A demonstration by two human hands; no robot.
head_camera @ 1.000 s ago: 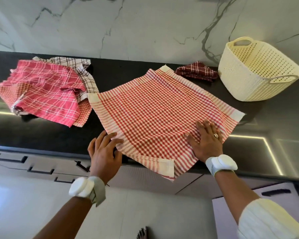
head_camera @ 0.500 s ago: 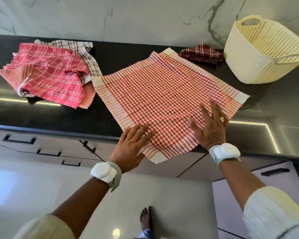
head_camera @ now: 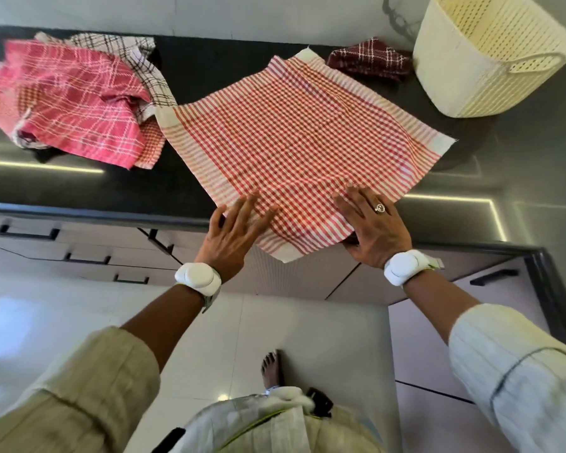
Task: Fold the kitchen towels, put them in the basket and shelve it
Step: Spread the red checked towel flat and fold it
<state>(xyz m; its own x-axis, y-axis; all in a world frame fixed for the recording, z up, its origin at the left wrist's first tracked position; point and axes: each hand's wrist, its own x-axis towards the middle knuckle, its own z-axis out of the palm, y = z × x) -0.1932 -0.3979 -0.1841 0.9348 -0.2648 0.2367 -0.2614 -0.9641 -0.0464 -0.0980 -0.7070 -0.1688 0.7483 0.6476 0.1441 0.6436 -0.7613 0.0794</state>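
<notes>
A red-and-white checked kitchen towel [head_camera: 294,135] lies spread flat on the black counter [head_camera: 89,188], its near corner hanging over the front edge. My left hand [head_camera: 232,237] rests flat, fingers apart, on the towel's near left edge. My right hand [head_camera: 373,227], wearing a ring, presses flat on the near right part. A cream perforated basket [head_camera: 490,57] stands at the back right, tilted. A pile of unfolded towels, pink plaid [head_camera: 69,99] over a white-and-brown check [head_camera: 134,57], lies at the left. A folded maroon towel [head_camera: 370,58] sits next to the basket.
A marble wall [head_camera: 242,14] backs the counter. Below the front edge are drawers with black handles [head_camera: 30,232] and a glossy tiled floor [head_camera: 275,322], where a bare foot [head_camera: 272,371] shows.
My left hand has slid right along the towel's near edge, flattening the folded-under corner. My right hand moved slightly toward the near corner. The view tipped downward.
</notes>
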